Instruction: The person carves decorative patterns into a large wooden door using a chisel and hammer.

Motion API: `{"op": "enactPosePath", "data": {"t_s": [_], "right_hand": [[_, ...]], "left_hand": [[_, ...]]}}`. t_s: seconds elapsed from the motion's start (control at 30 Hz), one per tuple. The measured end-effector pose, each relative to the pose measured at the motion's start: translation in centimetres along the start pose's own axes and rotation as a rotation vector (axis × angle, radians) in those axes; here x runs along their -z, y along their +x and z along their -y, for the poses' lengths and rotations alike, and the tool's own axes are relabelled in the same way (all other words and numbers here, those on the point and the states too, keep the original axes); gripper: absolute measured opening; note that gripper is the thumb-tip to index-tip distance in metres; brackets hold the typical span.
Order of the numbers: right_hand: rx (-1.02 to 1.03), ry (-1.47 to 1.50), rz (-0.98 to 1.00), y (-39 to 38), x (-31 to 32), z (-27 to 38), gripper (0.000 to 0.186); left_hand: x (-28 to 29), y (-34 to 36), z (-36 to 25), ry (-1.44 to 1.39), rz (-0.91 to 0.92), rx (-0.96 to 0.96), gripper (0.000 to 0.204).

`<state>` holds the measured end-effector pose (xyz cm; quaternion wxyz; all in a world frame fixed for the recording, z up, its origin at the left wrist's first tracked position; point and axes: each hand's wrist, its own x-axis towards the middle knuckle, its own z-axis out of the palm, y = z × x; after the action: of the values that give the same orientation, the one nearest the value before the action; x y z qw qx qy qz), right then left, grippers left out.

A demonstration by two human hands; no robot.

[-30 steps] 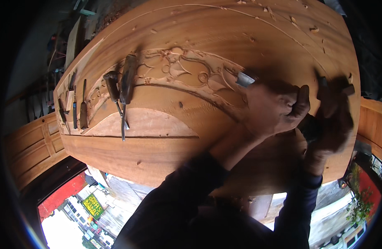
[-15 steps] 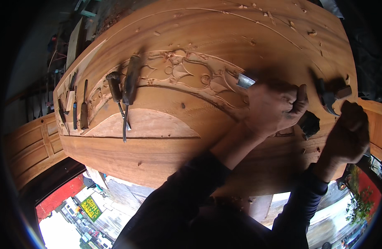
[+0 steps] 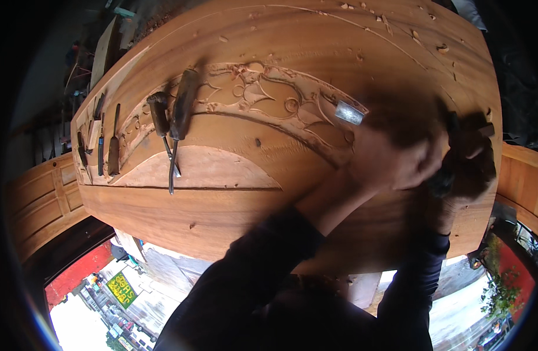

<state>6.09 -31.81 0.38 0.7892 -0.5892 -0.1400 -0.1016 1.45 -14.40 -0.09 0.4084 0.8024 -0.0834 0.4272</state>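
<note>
Plainly, the left hand (image 3: 392, 161) was wrapped around a chisel (image 3: 349, 113), its fingers curled tight on the shaft, with only the bright metal ferrule end showing above the knuckles. The chisel stood over the right end of the carved band (image 3: 263, 102), a strip of scrollwork and leaf shapes cut in relief across a large wooden panel (image 3: 234, 35). The right hand (image 3: 468, 167), just beside the left, was blurred; it seemed closed on a dark mallet (image 3: 471, 126), though the smear made it hard to tell exactly how the fingers sat. Judging from its look, the chisel would be stiff, fairly light and slim, best held low on the shaft as it was, so the edge stays guided; the cutting end was hidden under the hand. The mallet looked heavier and blunt, to be gripped by its handle. The panel was broad, thick and surely heavy, not something to shift by hand (its carved edges would chip if struck carelessly). Well apart to the left lay two dark-handled tools (image 3: 169, 114) side by side on the panel, their thin blades reaching down onto a pale, smooth, arched field (image 3: 204, 169). Further left, near the panel's edge, a row of smaller chisels (image 3: 105, 146) lay roughly parallel. Wood chips (image 3: 362, 7) were scattered along the upper part of the panel.
</note>
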Motion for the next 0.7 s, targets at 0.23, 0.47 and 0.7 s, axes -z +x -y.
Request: {"op": "enactPosePath", "data": {"t_s": [0.23,0.47,0.7], "right_hand": [[0.01,0.072,0.198,2.9,2.7,-1.7,0.035],[-0.107,0.304,0.203,2.9,2.2,-2.9,0.028],[-0.516,0.569,0.286,3.2,1.1,-1.6,0.026]], "left_hand": [[-0.8,-1.0,-3.9,0.053,0.046,-0.096,0.027],[-2.2,-2.5,-8.5,-0.088,0.184,-0.187,0.016],[-4.7,-2.9,-7.7,0.123,0.004,-0.028,0.024]]}}
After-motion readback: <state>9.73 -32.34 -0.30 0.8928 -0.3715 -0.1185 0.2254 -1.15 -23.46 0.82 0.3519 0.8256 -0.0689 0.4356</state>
